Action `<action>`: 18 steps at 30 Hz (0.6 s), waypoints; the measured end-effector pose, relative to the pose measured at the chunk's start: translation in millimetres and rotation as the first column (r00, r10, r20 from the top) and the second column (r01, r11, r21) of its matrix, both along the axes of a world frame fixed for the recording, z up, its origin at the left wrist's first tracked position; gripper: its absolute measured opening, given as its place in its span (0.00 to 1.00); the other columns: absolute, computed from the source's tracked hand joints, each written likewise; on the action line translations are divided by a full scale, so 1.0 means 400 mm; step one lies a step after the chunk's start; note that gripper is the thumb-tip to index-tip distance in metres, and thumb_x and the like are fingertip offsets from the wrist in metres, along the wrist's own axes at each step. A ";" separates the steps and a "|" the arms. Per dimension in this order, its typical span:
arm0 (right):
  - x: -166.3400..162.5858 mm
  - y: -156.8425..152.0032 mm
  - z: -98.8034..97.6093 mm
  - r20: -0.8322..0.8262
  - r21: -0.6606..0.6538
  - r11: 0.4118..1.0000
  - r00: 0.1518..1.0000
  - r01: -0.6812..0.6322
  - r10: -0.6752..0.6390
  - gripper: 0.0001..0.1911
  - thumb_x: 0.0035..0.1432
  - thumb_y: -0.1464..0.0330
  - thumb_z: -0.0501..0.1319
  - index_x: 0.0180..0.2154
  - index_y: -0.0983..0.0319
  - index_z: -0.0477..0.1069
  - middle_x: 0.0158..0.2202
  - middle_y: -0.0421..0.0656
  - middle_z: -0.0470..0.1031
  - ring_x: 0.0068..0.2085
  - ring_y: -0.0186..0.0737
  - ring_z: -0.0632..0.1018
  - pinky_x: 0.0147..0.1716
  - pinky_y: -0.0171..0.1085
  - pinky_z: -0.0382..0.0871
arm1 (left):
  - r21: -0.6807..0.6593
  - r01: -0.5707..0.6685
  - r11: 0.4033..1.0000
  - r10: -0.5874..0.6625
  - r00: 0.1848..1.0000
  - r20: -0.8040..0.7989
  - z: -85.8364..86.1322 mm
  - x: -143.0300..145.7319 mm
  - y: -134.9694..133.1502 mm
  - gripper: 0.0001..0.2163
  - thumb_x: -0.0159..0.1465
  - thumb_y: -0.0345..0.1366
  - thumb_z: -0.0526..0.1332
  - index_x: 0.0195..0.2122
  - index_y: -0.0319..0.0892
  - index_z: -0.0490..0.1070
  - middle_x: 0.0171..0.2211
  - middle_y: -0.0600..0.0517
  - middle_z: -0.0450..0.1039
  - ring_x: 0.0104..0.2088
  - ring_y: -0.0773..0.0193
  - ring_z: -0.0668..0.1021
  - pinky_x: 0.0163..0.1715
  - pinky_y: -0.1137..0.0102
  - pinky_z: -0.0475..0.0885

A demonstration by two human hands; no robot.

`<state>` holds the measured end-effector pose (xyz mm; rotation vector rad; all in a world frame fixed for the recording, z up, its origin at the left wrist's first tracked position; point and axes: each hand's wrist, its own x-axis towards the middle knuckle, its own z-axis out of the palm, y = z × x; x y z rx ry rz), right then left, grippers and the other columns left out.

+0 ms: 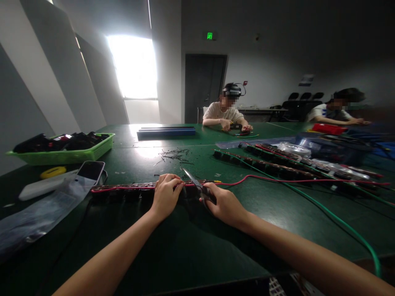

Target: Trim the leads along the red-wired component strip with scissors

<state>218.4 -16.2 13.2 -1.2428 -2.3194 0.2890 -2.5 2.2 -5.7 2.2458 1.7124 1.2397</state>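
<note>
A long black strip (pixel 123 194) with a red wire (pixel 240 181) along its top lies across the table in front of me. My left hand (pixel 166 193) is closed over the strip near its middle, thumb and fingertips pinched together at its upper side. Whatever small part sits under those fingertips is hidden. In my right hand (pixel 224 203) is a pair of scissors (pixel 193 179), gripped by the handles. The blades point up and to the left, just right of my left fingertips and above the strip. A yellow tip (pixel 217 181) shows at the strip's right end.
Thin dark clippings (pixel 175 155) lie beyond the strip. At left are a green basket (pixel 103 148) of black parts, a phone (pixel 91 170) and a plastic bag (pixel 40 222). More wired strips (pixel 265 164) and a green wire (pixel 333 213) lie right. Two people sit across the table.
</note>
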 end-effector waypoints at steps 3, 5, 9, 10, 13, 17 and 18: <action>0.001 0.006 -0.008 -0.017 0.020 0.999 1.000 -0.026 0.027 0.23 0.57 0.68 0.58 0.55 0.61 0.64 0.50 0.49 0.74 0.47 0.46 0.76 0.46 0.41 0.68 | -0.007 -0.005 1.000 0.005 1.000 0.013 -0.001 -0.001 0.005 0.10 0.65 0.40 0.57 0.33 0.47 0.78 0.42 0.52 0.75 0.47 0.57 0.70 0.50 0.61 0.64; 0.002 0.009 -0.013 -0.004 0.035 0.999 1.000 -0.028 0.029 0.25 0.57 0.69 0.57 0.57 0.63 0.63 0.54 0.50 0.72 0.51 0.47 0.74 0.51 0.43 0.66 | -0.013 -0.010 1.000 0.011 1.000 0.017 -0.002 -0.001 0.008 0.10 0.64 0.41 0.58 0.33 0.47 0.78 0.41 0.52 0.75 0.47 0.57 0.70 0.51 0.60 0.63; 0.000 0.007 -0.010 0.029 0.047 0.999 1.000 0.000 -0.002 0.26 0.56 0.69 0.57 0.57 0.64 0.63 0.54 0.51 0.71 0.52 0.47 0.74 0.52 0.42 0.65 | -0.024 -0.024 0.999 0.025 0.999 0.022 -0.003 0.000 0.009 0.10 0.64 0.41 0.58 0.32 0.48 0.78 0.41 0.52 0.75 0.46 0.56 0.70 0.51 0.60 0.63; 0.000 0.005 -0.007 0.033 0.047 0.999 0.999 0.008 -0.010 0.25 0.56 0.69 0.58 0.56 0.64 0.64 0.53 0.51 0.72 0.50 0.47 0.75 0.50 0.41 0.66 | -0.027 -0.028 0.999 0.029 0.999 0.023 -0.002 0.000 0.008 0.10 0.64 0.41 0.58 0.32 0.47 0.78 0.40 0.52 0.75 0.46 0.56 0.70 0.51 0.60 0.63; -0.002 0.000 0.004 0.046 0.045 0.999 0.998 0.031 -0.033 0.22 0.55 0.68 0.59 0.53 0.63 0.65 0.49 0.49 0.75 0.44 0.45 0.77 0.43 0.39 0.68 | -0.036 -0.036 0.999 0.037 0.999 0.025 0.001 0.000 0.006 0.10 0.64 0.41 0.58 0.32 0.47 0.78 0.40 0.52 0.75 0.46 0.56 0.70 0.50 0.60 0.63; -0.002 -0.004 0.012 0.047 0.045 0.998 0.998 0.047 -0.049 0.20 0.55 0.66 0.59 0.51 0.62 0.66 0.45 0.48 0.75 0.40 0.43 0.77 0.38 0.37 0.67 | -0.036 -0.020 0.999 0.021 1.000 0.019 0.003 0.000 0.004 0.10 0.64 0.41 0.58 0.32 0.47 0.78 0.40 0.52 0.76 0.45 0.56 0.71 0.49 0.60 0.64; -0.002 -0.004 0.013 0.045 0.044 0.998 0.998 0.046 -0.048 0.20 0.55 0.66 0.59 0.50 0.61 0.66 0.44 0.47 0.75 0.40 0.43 0.77 0.38 0.36 0.66 | -0.033 -0.016 0.999 0.016 1.000 0.016 0.003 0.000 0.004 0.10 0.64 0.41 0.58 0.33 0.47 0.78 0.40 0.51 0.76 0.45 0.56 0.71 0.49 0.60 0.64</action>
